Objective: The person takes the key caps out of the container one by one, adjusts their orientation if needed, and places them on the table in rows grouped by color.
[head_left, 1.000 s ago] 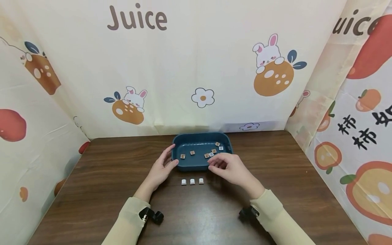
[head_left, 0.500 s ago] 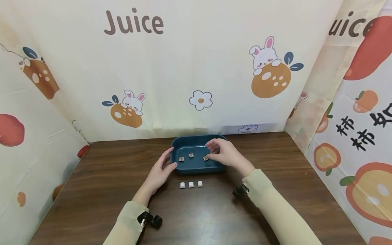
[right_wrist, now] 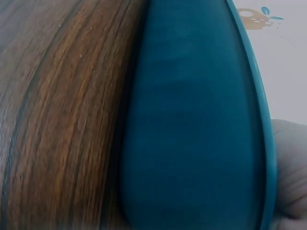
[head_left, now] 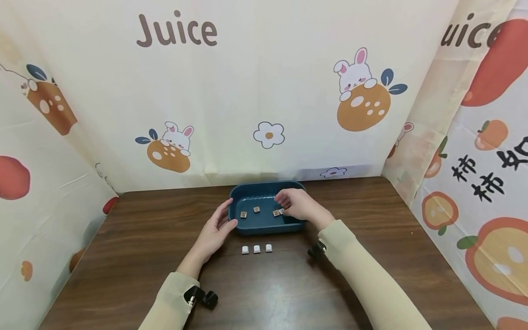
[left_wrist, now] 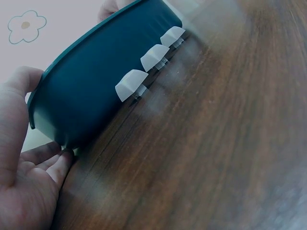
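A blue tray (head_left: 247,230) stands at the table's back, holding several small keycaps. Some lie with brown undersides up, such as one keycap (head_left: 243,214) at the left. My left hand (head_left: 213,233) grips the tray's left end; the left wrist view shows one digit on the rim and curled fingertips low at its corner. Bent fingers of my right hand (head_left: 303,205) reach into the tray's right part, beside a white keycap (head_left: 282,211). The hand hides that part of the tray, so whether it pinches anything is unclear. The right wrist view shows mostly the tray's outer wall (right_wrist: 192,120).
Three white keycaps (head_left: 257,249) stand in a row on the brown wooden table (head_left: 264,293), just in front of the tray. A printed curtain (head_left: 222,91) hangs directly behind the tray, with more cloth at both sides.
My right hand has gone from the tray's front right edge farther into the tray, covering the keycaps there. The left hand stays on the tray. The row of white keycaps is unchanged.
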{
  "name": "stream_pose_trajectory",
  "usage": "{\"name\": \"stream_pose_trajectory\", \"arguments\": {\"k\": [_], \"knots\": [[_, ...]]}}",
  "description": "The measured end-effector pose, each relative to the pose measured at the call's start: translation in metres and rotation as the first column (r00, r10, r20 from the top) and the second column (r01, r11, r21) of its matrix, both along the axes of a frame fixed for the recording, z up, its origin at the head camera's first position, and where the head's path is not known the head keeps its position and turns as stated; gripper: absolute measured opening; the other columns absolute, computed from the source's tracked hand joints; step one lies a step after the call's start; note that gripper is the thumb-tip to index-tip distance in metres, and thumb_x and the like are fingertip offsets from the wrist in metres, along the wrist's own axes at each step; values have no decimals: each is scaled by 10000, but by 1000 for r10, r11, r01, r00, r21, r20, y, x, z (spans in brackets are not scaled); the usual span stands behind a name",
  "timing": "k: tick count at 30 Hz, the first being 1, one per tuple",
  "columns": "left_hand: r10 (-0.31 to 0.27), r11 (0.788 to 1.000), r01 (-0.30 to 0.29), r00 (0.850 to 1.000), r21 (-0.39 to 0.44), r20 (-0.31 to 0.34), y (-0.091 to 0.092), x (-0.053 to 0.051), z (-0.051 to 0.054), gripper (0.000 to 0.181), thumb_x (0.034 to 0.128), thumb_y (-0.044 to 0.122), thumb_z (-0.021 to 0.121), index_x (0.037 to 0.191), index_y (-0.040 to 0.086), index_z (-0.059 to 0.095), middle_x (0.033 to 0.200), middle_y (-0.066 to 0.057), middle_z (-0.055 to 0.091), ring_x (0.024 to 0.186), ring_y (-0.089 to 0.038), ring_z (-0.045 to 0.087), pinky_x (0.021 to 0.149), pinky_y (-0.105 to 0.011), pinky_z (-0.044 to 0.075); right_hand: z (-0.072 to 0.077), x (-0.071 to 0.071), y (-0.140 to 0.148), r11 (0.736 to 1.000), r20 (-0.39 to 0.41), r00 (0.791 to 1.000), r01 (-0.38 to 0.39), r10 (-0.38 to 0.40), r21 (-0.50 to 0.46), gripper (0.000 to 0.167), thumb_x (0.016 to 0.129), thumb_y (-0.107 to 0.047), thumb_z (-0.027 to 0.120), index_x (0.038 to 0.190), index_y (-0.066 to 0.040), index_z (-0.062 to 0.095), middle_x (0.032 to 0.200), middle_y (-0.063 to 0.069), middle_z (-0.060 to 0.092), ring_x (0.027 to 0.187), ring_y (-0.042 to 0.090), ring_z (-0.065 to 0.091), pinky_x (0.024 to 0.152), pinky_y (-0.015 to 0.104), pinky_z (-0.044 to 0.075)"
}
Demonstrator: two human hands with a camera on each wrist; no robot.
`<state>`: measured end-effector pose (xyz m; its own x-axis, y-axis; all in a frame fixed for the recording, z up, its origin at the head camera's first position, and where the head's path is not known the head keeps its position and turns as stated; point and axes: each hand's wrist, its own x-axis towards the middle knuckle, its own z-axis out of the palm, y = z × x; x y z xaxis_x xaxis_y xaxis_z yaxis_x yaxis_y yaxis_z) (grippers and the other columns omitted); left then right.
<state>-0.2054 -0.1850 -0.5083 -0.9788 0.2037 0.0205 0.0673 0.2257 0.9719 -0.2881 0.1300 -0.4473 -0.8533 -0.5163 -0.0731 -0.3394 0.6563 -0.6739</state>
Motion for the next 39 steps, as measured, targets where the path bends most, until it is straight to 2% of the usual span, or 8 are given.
{"name": "stream_pose_trajectory", "arguments": {"k": [6,10,16,21,26,33,39], "knots": [[4,1000,-4,1000,3,-12,0,0,-1,667,1114,272,676,1707,285,371,1697,-173,430,1563,-363,439,1254,-499,384,-4,-4,-9,999,8,1000,16,-16,38,361,928,119,758,1250,-42,752,1180,84,751,1085,232,722,996,410,624],[2,1000,-2,1000,2,-13,0,0,0,668,1115,269,675,1708,282,369,1700,-172,427,1564,-363,436,1255,-498,383,-10,-9,-11,999,-2,1000,27,-27,33,291,944,72,783,1202,-60,771,1139,56,759,1059,209,717,993,402,622],[5,1000,-5,1000,5,-10,1,0,1,660,1119,225,664,1708,279,370,1701,-176,423,1565,-372,433,1255,-514,381,-16,-16,-15,1000,-54,999,-2,2,13,227,967,10,799,1182,-64,793,1142,57,777,1058,214,736,980,406,631],[1,1000,-1,1000,3,0,2,0,0,661,1119,257,668,1708,287,368,1707,-174,414,1567,-374,428,1257,-524,380,-19,-19,-19,999,-105,993,-49,48,-4,225,970,-13,803,1186,-73,820,1176,64,781,1051,206,761,938,390,650],[5,1000,-5,1000,15,1,2,1,1,660,1120,225,663,1708,279,368,1701,-180,420,1562,-382,434,1255,-533,382,-19,-19,-21,999,-147,988,-49,44,-25,220,960,-67,839,1179,-79,830,1159,57,778,1009,186,754,917,383,653],[1,1000,-2,1000,12,7,2,2,2,667,1117,261,670,1709,288,364,1703,-178,417,1560,-379,438,1254,-531,388,-19,-18,-20,1000,-136,990,-20,23,23,228,947,-90,831,1174,-71,836,1159,71,775,1067,232,732,978,445,630],[7,1000,-7,1000,1,5,2,1,0,655,1121,238,662,1704,298,370,1709,-178,411,1565,-385,430,1252,-538,384,-20,-18,-22,998,-131,991,-9,17,66,238,941,-90,843,1178,-73,835,1166,77,778,1084,243,726,989,445,625]]}}
